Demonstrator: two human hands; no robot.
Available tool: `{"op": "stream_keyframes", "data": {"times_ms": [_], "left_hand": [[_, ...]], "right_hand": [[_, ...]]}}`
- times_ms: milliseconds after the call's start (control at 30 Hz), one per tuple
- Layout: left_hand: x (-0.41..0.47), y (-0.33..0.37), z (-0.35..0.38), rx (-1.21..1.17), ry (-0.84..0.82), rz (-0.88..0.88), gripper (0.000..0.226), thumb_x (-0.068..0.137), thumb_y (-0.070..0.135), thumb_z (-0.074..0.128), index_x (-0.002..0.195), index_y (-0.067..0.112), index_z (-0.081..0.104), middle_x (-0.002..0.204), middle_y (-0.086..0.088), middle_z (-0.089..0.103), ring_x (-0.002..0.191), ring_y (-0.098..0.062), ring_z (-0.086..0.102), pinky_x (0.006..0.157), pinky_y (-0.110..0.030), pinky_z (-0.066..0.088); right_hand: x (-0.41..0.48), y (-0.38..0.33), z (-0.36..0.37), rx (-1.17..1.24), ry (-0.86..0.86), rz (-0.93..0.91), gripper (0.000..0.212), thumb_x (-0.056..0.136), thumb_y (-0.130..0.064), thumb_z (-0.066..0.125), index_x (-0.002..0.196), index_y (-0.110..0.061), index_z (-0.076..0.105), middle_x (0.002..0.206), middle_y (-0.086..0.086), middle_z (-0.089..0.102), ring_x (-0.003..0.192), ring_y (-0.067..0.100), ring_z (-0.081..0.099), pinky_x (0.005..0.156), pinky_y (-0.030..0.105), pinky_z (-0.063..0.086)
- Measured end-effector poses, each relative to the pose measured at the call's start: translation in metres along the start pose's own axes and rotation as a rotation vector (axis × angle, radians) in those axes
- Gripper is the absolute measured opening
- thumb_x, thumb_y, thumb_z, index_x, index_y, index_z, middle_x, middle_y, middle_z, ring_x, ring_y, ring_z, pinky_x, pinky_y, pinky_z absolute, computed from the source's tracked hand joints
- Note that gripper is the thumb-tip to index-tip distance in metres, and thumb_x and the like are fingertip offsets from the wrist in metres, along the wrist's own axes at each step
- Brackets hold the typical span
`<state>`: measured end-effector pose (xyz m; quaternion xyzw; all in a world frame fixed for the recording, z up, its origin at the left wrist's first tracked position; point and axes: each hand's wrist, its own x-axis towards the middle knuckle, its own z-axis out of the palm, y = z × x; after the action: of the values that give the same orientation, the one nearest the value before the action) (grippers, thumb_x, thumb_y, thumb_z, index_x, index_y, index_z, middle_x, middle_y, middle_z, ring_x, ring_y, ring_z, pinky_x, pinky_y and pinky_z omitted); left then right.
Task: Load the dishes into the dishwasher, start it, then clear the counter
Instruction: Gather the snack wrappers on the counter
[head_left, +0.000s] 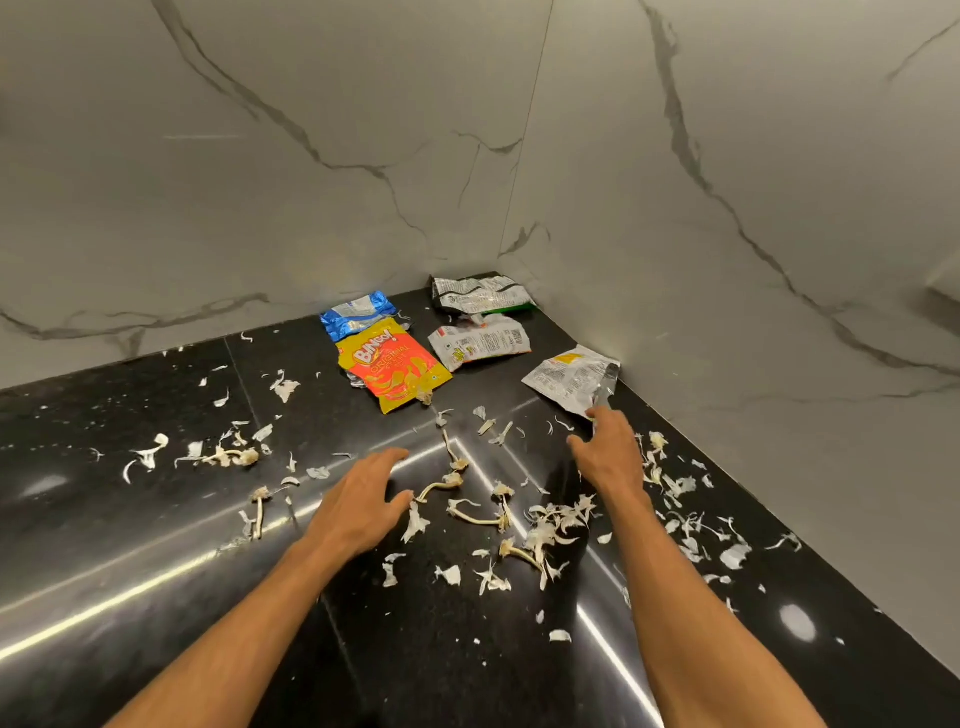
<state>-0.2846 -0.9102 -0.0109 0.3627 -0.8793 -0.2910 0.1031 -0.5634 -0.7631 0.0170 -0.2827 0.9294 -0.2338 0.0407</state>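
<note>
Both forearms stretch over the black counter (130, 519), strewn with pale peelings (550, 519). The left hand (358, 499) hovers, fingers loose and spread, holding nothing, likely poised to gather scraps. The right hand (608, 452) reaches the silver wrapper (566, 379) beside the wall, fingertips at its near corner; whether they pinch it, I cannot tell. More packets (395, 364) lie towards the corner.

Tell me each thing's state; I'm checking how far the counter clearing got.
Orange chip bag: flat, uncollected.
Blue wrapper: crumpled, uncollected.
Corner wrapper: crumpled, untouched.
Middle white wrapper: flat, untouched.
Right wrapper: edge touched by right hand.
Left hand: open, empty.
Peels: scattered on counter.
</note>
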Motion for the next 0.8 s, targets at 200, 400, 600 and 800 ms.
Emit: {"op": "stream_keyframes", "data": {"times_ms": [200,400,600,800], "left_hand": [[0.013,-0.003,0.005,0.025,0.036,0.000,0.052,0.091,0.038,0.059,0.139,0.029,0.040,0.140,0.004,0.049,0.127,-0.014,0.046,0.104,-0.035,0.039],[0.027,-0.009,0.001,0.016,0.052,0.009,0.051,0.090,0.037,0.060,0.138,0.028,0.043,0.139,0.004,0.051,0.127,-0.014,0.046,0.104,-0.034,0.040],[0.035,-0.012,0.003,0.036,0.042,0.003,0.050,0.091,0.038,0.060,0.137,0.028,0.043,0.138,0.005,0.051,0.126,-0.013,0.047,0.103,-0.033,0.040],[0.041,-0.005,0.007,0.013,0.020,-0.017,0.048,0.091,0.039,0.058,0.136,0.030,0.044,0.137,0.005,0.052,0.124,-0.012,0.048,0.103,-0.034,0.041]], "right_hand": [[0.037,0.012,0.015,-0.247,0.007,-0.015,0.069,0.083,-0.014,0.068,0.145,-0.023,0.040,0.132,0.013,0.051,0.120,0.030,0.051,0.101,0.042,0.043],[0.053,0.013,0.025,-0.287,-0.004,-0.030,0.066,0.088,-0.003,0.059,0.148,-0.024,0.040,0.136,0.013,0.052,0.124,0.030,0.050,0.105,0.042,0.039],[0.058,0.010,0.026,-0.276,0.042,-0.027,0.053,0.092,0.003,0.049,0.141,-0.018,0.050,0.136,0.013,0.056,0.121,0.031,0.056,0.099,0.043,0.044],[0.053,0.004,0.024,-0.186,0.091,0.028,0.031,0.093,0.002,0.043,0.100,-0.009,0.071,0.100,0.012,0.071,0.092,0.031,0.068,0.079,0.044,0.053]]}}
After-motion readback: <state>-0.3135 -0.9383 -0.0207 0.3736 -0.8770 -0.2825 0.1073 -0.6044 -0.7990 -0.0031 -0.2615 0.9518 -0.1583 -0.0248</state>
